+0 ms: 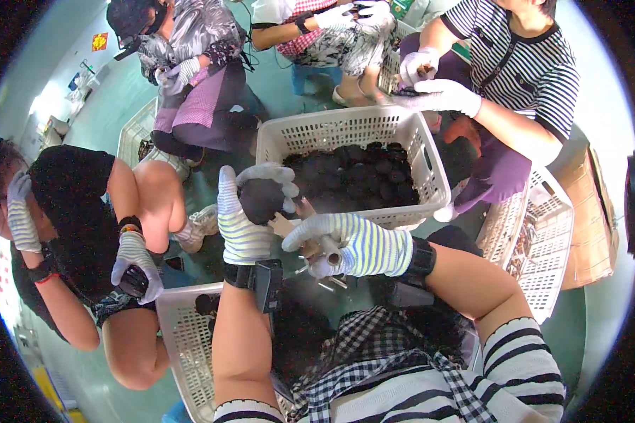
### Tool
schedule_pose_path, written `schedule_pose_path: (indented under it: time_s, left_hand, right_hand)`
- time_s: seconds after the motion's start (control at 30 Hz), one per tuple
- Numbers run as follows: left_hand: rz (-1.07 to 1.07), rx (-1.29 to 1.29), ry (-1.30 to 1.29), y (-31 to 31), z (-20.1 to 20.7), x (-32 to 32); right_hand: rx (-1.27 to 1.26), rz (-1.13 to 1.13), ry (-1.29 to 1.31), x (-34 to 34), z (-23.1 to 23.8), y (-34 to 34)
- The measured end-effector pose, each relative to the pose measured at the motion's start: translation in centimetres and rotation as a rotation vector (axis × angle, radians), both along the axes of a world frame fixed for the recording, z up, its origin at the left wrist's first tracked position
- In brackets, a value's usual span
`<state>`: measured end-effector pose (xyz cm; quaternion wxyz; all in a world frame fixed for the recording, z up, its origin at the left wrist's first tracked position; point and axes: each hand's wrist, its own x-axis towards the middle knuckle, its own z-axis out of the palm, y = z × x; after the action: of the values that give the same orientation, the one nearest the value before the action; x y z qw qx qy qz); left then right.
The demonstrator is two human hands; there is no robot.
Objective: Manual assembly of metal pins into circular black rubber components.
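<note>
My left hand (247, 211), in a striped knit glove, is closed around a dark, round, flat piece (262, 201) that looks like a mushroom cap. To its right, my right hand (353, 243), gloved alike, grips a beige and metal hand tool (328, 248) with a tube-like end. The tool's pale tip touches or nearly touches the lower edge of the cap. Fingers partly hide the tool, so its exact kind is unclear. Just beyond my hands stands a white plastic basket (346, 120) holding many similar dark round pieces (353, 176).
Co-workers sit around: one at left (70, 211), one at far left (190, 70), one far in the middle (324, 35), one at right (522, 77). More white baskets stand near my left forearm (183, 338) and at right (554, 240), beside a cardboard box (585, 218).
</note>
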<state>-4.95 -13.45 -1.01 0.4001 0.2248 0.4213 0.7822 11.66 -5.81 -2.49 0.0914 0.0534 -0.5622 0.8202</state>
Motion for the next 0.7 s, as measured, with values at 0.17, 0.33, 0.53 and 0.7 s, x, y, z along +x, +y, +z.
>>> schedule_pose_path:
  time_s: [0.17, 0.33, 0.53, 0.7]
  left_hand:
    - [0.015, -0.026, 0.005, -0.2, 0.4, 0.1]
    - [-0.028, -0.009, -0.029, -0.5, 0.4, 0.1]
    - [-0.012, -0.013, 0.031, -0.5, 0.5, 0.4]
    - [-0.006, -0.044, 0.008, -0.5, 1.0, 1.2]
  right_hand:
    - [0.179, -0.013, -0.067, 0.1, 0.7, 0.2]
    - [-0.054, 0.104, -0.161, 0.6, 1.0, 0.4]
    - [0.217, -0.137, -0.105, 0.6, 0.7, -0.3]
    - [0.149, -0.172, -0.046, 0.5, 0.7, -0.5]
